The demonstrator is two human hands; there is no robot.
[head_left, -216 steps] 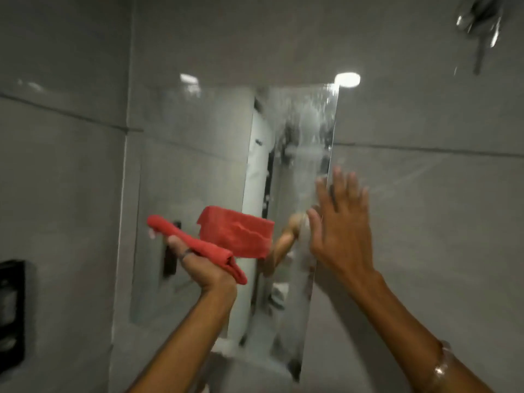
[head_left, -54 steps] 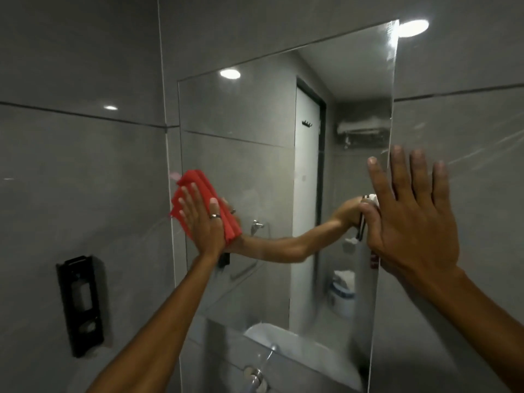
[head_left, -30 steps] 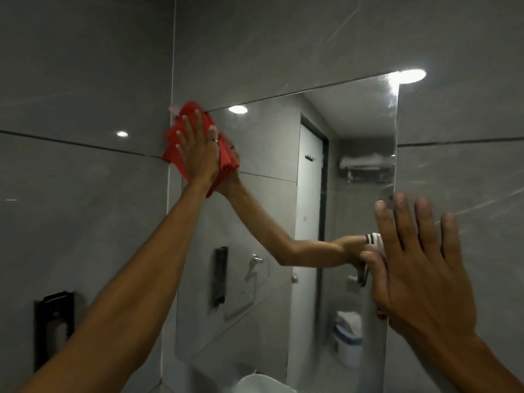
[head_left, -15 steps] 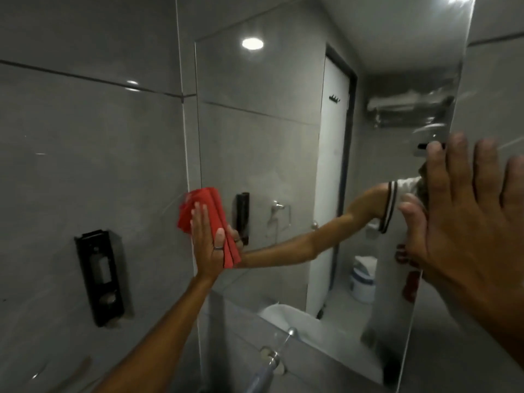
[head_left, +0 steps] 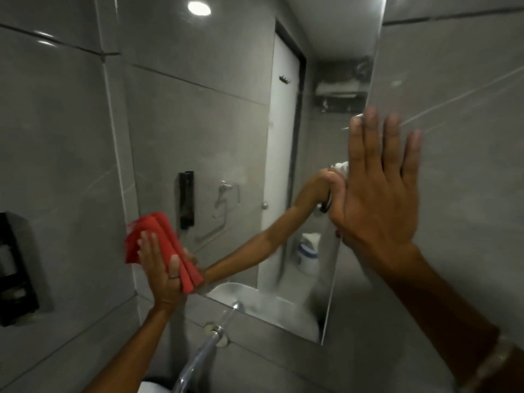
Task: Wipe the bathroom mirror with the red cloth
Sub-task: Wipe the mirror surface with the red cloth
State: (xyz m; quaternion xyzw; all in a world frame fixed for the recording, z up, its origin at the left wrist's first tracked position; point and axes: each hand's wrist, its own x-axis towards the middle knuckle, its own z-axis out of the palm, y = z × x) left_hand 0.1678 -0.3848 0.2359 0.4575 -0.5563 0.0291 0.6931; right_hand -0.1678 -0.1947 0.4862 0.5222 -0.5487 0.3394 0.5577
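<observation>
The left hand [head_left: 160,272] presses the folded red cloth [head_left: 158,245] flat against the mirror [head_left: 212,123] at its lower left corner, fingers straight and together over the cloth, not curled around it. The right hand [head_left: 377,194] lies flat with fingers spread across the mirror's right edge, on the grey tiled wall [head_left: 459,165]. Below the mirror's bottom edge a chrome tap [head_left: 209,344] juts from the wall.
</observation>
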